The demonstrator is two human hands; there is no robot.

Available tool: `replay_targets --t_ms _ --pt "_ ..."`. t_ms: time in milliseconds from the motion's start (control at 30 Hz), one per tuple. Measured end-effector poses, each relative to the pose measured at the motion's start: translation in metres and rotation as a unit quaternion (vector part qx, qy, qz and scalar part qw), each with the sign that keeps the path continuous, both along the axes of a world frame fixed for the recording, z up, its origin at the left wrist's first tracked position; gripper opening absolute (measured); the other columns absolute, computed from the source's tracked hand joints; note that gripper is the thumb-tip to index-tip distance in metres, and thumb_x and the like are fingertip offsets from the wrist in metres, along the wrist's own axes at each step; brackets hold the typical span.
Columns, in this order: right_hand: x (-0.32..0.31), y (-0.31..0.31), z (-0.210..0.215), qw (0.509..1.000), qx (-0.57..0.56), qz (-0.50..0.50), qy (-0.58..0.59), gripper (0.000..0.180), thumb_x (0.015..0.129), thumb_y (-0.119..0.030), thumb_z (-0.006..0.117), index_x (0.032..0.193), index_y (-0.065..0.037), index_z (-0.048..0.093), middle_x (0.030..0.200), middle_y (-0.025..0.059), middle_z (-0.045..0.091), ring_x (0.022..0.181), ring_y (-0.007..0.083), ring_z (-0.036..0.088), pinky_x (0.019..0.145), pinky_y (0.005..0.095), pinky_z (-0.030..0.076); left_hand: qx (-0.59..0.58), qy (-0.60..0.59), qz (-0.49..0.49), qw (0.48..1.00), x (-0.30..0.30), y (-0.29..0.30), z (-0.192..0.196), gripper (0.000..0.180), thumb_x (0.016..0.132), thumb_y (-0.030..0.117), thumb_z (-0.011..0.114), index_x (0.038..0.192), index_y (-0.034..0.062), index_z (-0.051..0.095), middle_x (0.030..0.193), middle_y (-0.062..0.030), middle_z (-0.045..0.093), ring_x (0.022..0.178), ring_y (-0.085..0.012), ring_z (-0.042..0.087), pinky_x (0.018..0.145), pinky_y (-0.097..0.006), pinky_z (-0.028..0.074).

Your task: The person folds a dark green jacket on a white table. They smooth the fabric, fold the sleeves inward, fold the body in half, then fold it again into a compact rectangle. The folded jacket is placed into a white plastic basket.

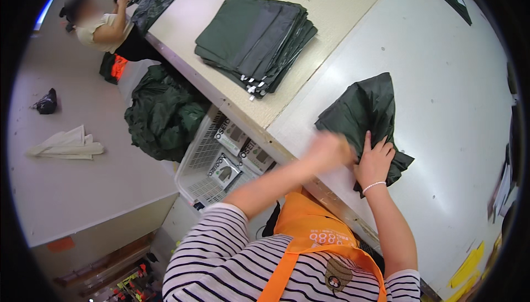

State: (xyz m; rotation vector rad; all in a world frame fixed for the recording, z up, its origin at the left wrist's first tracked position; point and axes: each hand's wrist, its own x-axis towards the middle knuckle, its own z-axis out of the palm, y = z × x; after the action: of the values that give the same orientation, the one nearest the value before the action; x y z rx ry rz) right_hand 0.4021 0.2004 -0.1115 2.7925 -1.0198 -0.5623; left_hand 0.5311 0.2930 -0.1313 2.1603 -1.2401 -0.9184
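A dark green, shiny piece of fabric (364,103) lies crumpled and partly folded on the white tabletop, spreading to a point at its far end. My right hand (376,161), with a beaded bracelet at the wrist, presses on its near part with fingers stretched and spread. Just left of it, my left hand (333,152) is at the fabric's near left edge. Motion smears its fingers, so whether it grips the cloth cannot be made out. Farther left is a neat stack of folded dark green and grey fabric pieces (251,37) with small white tags.
A white plastic basket (190,164) with flat packages stands beside the table's left edge, near a heap of dark green fabric (163,111). Beyond, a co-worker (107,29) handles dark cloth. White cloth (69,143) lies far left. Yellow pieces (468,263) lie at the near right.
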Motion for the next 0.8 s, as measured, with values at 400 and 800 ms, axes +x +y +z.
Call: replay_targets --t_ms 400,800 --pt "-0.011 -0.026 0.003 0.987 0.043 0.029 -0.154 0.081 0.057 -0.038 0.074 0.131 -0.014 0.054 0.125 0.0304 0.045 0.106 0.0392 0.047 0.094 0.0438 0.037 -0.075 -0.424 0.148 0.890 0.201 -0.013 -0.047 0.053 0.081 0.018 0.064 0.130 0.0034 0.049 0.135 -0.0167 0.048 0.122 -0.0339 0.046 0.097 -0.045 0.040" --pt "-0.225 -0.030 0.066 0.768 0.235 -0.302 -0.512 0.044 0.073 -0.015 0.072 0.110 0.007 0.059 0.119 0.0184 0.053 0.109 0.0337 0.053 0.096 0.0354 0.040 -0.190 -0.100 -0.093 0.972 -0.151 0.005 -0.043 0.043 0.077 0.028 0.069 0.113 0.0059 0.061 0.123 -0.0118 0.054 0.111 -0.0315 0.050 0.089 -0.042 0.043"
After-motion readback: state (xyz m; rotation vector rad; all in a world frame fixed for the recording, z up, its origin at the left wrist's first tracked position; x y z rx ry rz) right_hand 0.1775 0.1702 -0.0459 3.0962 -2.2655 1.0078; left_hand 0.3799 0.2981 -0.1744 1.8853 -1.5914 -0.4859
